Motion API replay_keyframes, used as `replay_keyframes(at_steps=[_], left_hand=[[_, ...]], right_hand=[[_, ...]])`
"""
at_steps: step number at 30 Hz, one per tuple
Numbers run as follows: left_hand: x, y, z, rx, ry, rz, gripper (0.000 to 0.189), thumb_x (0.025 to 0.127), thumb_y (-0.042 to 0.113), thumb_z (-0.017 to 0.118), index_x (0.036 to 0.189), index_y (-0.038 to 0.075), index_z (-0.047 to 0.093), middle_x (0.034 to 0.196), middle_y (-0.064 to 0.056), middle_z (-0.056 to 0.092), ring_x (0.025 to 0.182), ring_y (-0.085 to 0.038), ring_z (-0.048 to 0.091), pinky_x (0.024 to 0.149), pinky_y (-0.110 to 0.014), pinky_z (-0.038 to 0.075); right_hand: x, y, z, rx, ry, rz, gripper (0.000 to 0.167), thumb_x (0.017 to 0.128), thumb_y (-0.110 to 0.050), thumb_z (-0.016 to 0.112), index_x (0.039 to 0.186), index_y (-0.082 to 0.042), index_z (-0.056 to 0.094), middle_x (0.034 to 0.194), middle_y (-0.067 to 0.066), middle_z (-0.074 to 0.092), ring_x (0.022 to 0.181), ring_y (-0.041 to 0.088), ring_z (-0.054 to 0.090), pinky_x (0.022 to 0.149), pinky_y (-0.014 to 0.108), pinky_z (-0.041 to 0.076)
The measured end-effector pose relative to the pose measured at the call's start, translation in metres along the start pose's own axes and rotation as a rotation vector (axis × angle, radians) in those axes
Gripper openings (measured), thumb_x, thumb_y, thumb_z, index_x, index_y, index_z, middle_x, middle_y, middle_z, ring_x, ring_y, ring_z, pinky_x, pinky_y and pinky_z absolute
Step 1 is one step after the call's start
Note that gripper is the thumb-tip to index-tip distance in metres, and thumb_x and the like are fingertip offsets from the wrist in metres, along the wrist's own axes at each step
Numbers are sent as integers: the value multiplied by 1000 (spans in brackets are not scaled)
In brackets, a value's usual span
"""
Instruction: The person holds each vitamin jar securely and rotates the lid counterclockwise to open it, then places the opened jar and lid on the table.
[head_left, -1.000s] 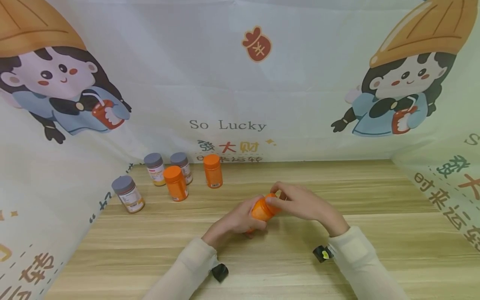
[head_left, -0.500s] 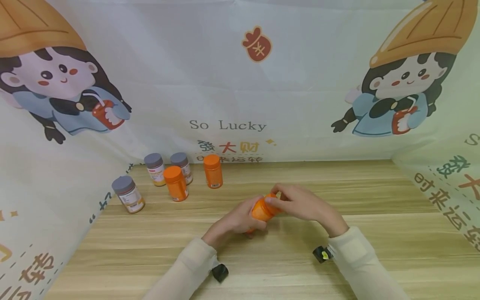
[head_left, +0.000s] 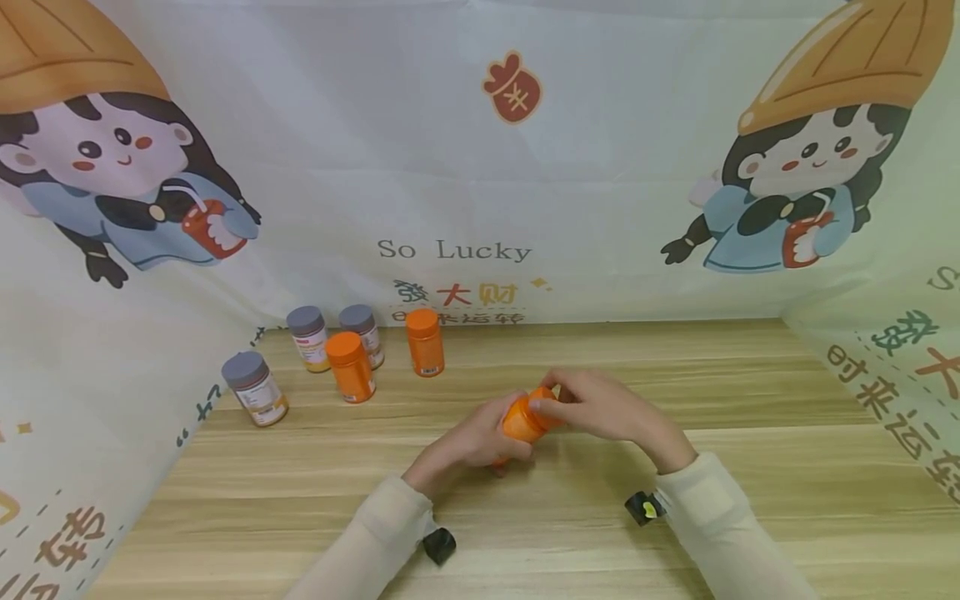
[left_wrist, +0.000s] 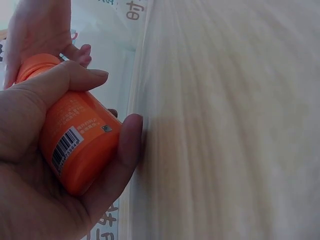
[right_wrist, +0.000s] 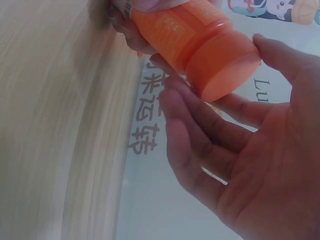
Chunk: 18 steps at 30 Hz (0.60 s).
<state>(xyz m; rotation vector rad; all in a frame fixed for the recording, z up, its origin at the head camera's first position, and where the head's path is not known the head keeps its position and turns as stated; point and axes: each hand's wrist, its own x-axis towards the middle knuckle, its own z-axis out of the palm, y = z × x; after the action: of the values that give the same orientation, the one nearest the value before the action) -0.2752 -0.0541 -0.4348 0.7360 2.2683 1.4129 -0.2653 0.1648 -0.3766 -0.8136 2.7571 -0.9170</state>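
My left hand [head_left: 476,435] grips the body of an orange plastic pill bottle [head_left: 521,423], its fingers and thumb wrapped round it. The bottle is held tilted, low over the table, cap end toward the right hand. In the left wrist view its base and a barcode label [left_wrist: 67,147] show between thumb and fingers. My right hand [head_left: 603,406] pinches the orange screw cap [right_wrist: 222,65] between thumb and index finger. In the right wrist view the cap sits on the bottle, and the other fingers curve loosely below it.
Two more orange bottles [head_left: 351,367] [head_left: 426,343] stand upright at the back left. Around them are three grey-capped bottles [head_left: 257,390] with white labels. A printed cloth [head_left: 600,208] walls the back and sides of the wooden table [head_left: 712,375].
Both hands keep their hold on the bottle in nearly the same place. The right hand's fingers shift very slightly at the cap, and the head view moves a touch.
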Motion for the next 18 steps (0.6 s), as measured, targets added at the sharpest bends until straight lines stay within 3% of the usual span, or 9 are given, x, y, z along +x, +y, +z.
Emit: replay_keyframes(at_steps=[6, 13, 18], left_hand=[[0, 0, 0, 0, 7, -5, 44, 79, 3, 75, 118, 14, 56, 91, -6, 56, 60, -17, 55, 45, -29, 55], [0, 0, 0, 11, 9, -2, 41, 79, 2, 75, 114, 13, 56, 88, -5, 56, 58, -16, 55, 44, -28, 54], [-1, 0, 0, 12, 7, -1, 43, 79, 2, 75, 116, 13, 56, 90, -5, 56, 59, -16, 55, 44, -29, 55]], right_hand=[[0, 1, 1, 7, -5, -34, 36, 100, -41, 63, 125, -16, 64, 96, 0, 71, 84, 15, 66, 73, 31, 56], [2, 2, 4, 40, -16, 3, 34, 106, -44, 53, 115, -14, 65, 87, 0, 68, 73, 15, 64, 65, 30, 55], [2, 3, 3, 22, -11, -45, 34, 102, -40, 60, 122, -13, 66, 104, 3, 72, 92, 15, 66, 79, 34, 57]])
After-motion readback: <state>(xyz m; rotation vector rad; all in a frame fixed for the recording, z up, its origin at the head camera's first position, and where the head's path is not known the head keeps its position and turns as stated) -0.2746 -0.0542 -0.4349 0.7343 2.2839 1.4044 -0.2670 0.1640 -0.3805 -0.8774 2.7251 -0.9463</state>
